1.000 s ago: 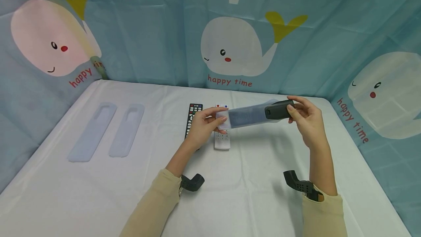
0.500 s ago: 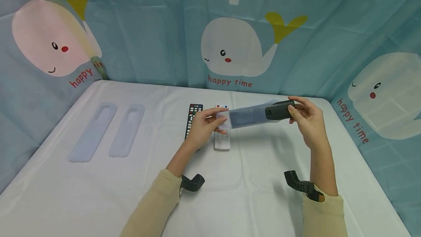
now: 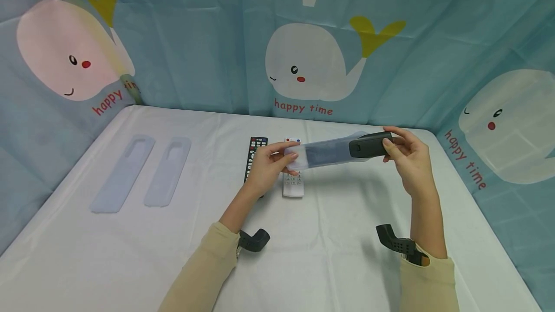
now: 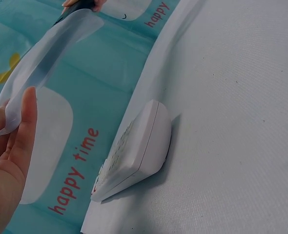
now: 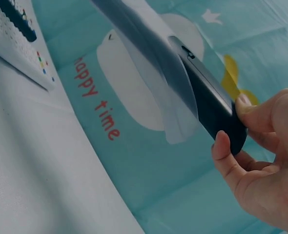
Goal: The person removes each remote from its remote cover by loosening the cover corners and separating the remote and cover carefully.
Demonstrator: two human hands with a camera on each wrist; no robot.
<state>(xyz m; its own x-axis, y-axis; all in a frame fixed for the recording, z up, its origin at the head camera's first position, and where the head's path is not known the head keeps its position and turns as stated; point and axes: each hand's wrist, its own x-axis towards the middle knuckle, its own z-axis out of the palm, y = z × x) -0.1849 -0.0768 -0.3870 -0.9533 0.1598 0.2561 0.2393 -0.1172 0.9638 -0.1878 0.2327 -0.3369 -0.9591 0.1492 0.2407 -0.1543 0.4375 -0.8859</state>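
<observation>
A black remote control [image 3: 368,145] is held above the table, most of its length inside a translucent soft cover [image 3: 329,151]. My left hand [image 3: 270,167] pinches the whitish end of the cover between thumb and fingers. At the other end, my right hand [image 3: 409,165] grips the bare black end of the remote. In the right wrist view, the cover's loose lip [image 5: 180,124] hangs open around the remote [image 5: 215,97]. The left wrist view has my left hand [image 4: 12,161] holding the cover's end [image 4: 14,114], with the remote's face hidden.
Below my left hand lie a black remote with coloured buttons [image 3: 258,141] and a white remote [image 3: 293,188] on the white-covered table [image 3: 329,264]. Two flat translucent covers [image 3: 123,175] [image 3: 168,172] lie at the left. A blue whale-print curtain [image 3: 208,61] hangs behind.
My right hand has shifted slightly to the right, and the black remote has slid a little out of the cover with it. My left hand has stayed nearly still.
</observation>
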